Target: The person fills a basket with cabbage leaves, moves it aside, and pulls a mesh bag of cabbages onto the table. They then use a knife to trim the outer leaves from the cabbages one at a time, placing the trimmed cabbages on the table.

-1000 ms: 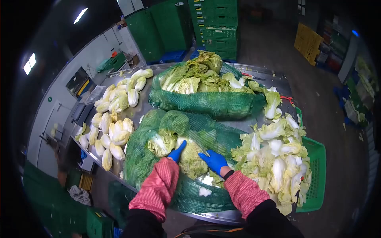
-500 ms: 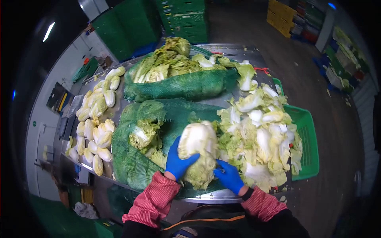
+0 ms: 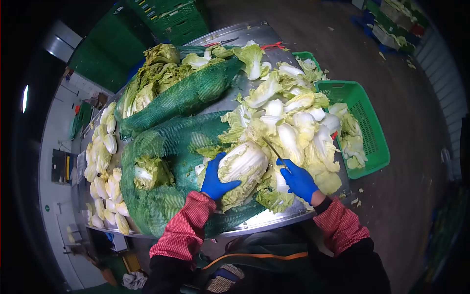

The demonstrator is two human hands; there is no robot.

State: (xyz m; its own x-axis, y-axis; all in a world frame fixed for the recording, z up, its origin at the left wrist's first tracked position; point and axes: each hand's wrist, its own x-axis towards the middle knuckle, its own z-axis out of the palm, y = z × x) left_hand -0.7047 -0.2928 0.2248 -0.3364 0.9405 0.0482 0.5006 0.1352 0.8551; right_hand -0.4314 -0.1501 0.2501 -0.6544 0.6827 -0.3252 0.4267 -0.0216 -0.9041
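My left hand [image 3: 215,179], in a blue glove, grips a large napa cabbage [image 3: 242,169] from its left side. The cabbage lies tilted, its pale base pointing up and to the right. My right hand [image 3: 298,182], also gloved in blue, is closed round a thin knife [image 3: 270,147] whose blade points up and left, just right of the cabbage. Under and behind the cabbage spreads a green mesh sack [image 3: 191,132], with another leafy head [image 3: 152,173] inside its opening. Loose leaves [image 3: 289,137] are heaped beyond the knife.
A second mesh sack [image 3: 181,98] full of cabbages lies farther back on the metal table [image 3: 230,34]. Trimmed cabbages [image 3: 105,196] line the left side. At the right edge stands a green crate [image 3: 367,132] with leaves. Red-handled tools [image 3: 271,45] lie at the back.
The cabbage has tipped so its base leans right. My right hand has moved away from it to the right, and the knife now shows. The camera view has turned.
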